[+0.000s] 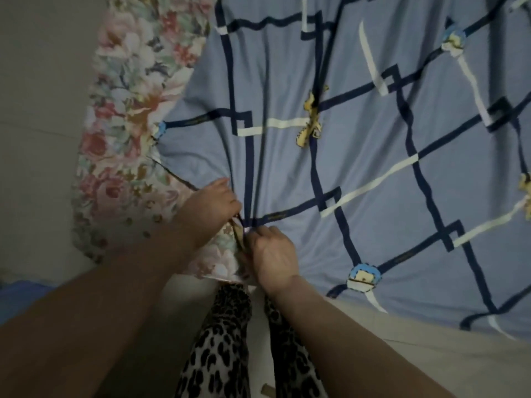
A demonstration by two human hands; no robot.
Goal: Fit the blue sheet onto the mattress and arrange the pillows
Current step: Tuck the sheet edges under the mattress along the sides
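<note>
A blue sheet (359, 139) with dark and white lattice lines and small cartoon prints lies spread over the floral mattress (120, 145). The mattress's near left corner stays uncovered. My left hand (212, 205) grips the sheet's bunched corner at the mattress corner. My right hand (273, 254) pinches the same gathered edge just below it, fingers curled into the cloth. Folds fan out across the sheet from that point. No pillows are in view.
A pale wall and floor (37, 110) run along the left of the mattress. My leopard-print trouser legs (224, 340) stand against the bed's near end. A beige surface (431, 349) shows below the sheet's edge on the right.
</note>
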